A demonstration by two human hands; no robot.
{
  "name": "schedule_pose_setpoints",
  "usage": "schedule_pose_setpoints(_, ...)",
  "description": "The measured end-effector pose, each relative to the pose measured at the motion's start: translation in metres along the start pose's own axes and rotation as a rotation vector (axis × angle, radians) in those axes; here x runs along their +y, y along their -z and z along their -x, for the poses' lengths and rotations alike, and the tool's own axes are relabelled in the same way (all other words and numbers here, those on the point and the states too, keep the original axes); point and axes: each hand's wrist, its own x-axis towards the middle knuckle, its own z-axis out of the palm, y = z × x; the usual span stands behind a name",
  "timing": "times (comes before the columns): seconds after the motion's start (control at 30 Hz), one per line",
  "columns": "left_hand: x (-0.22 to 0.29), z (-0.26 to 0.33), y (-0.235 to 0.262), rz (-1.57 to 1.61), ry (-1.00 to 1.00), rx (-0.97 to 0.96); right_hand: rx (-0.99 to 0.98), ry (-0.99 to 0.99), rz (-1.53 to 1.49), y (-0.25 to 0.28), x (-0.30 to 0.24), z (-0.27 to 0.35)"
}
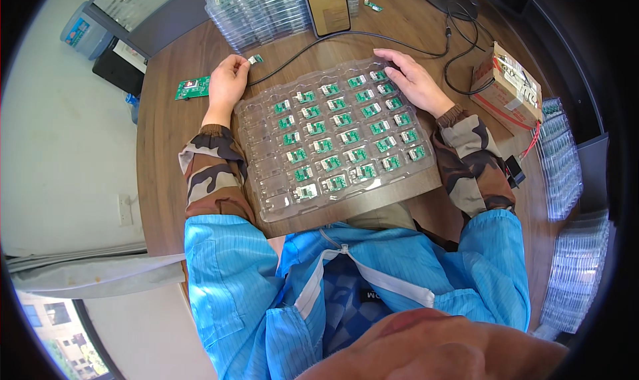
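Circuit board (255,59) pinched in the left hand (228,80), tray steadied by the right.

Thumb and fingertips of the left hand close together on the board's near end, apparently so its far end stays exposed; it sits just beyond the upper-left corner of the clear tray (261,169). The right hand (414,80) is loosely spread, fingers apart, over the upper-right corner, probably to keep that light plastic from sliding. Similar boards (342,120) lie in separate pockets, which likely stops them knocking together. A larger green board (192,89) lies flat on the table (160,180), just left of the left hand, seemingly within easy reach. The black cable (298,55) runs behind the tray, perhaps to stay off the pockets; its end near the left hand is hidden.
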Motion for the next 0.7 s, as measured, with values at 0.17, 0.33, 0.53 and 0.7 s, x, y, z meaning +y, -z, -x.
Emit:
schedule_pose_setpoints(0.17,-0.003,-0.0003,0.0004,-0.008,-0.013,0.007,0.004,-0.063,-0.038,0.0012,-0.0043,0.0007)
schedule_pose_setpoints(0.33,-0.0052,0.0006,-0.0014,0.017,-0.003,-0.002,0.026,-0.038,-0.033,0.0009,-0.0032,0.0028)
schedule_pose_setpoints(0.53,-0.002,0.0019,0.002,0.01,-0.005,-0.002,0.028,0.012,0.0,0.0034,-0.0046,0.0045)
schedule_pose_setpoints(0.7,-0.0041,-0.0002,0.001,-0.003,-0.011,-0.006,0.033,0.004,-0.015,0.0027,-0.0028,0.0037)
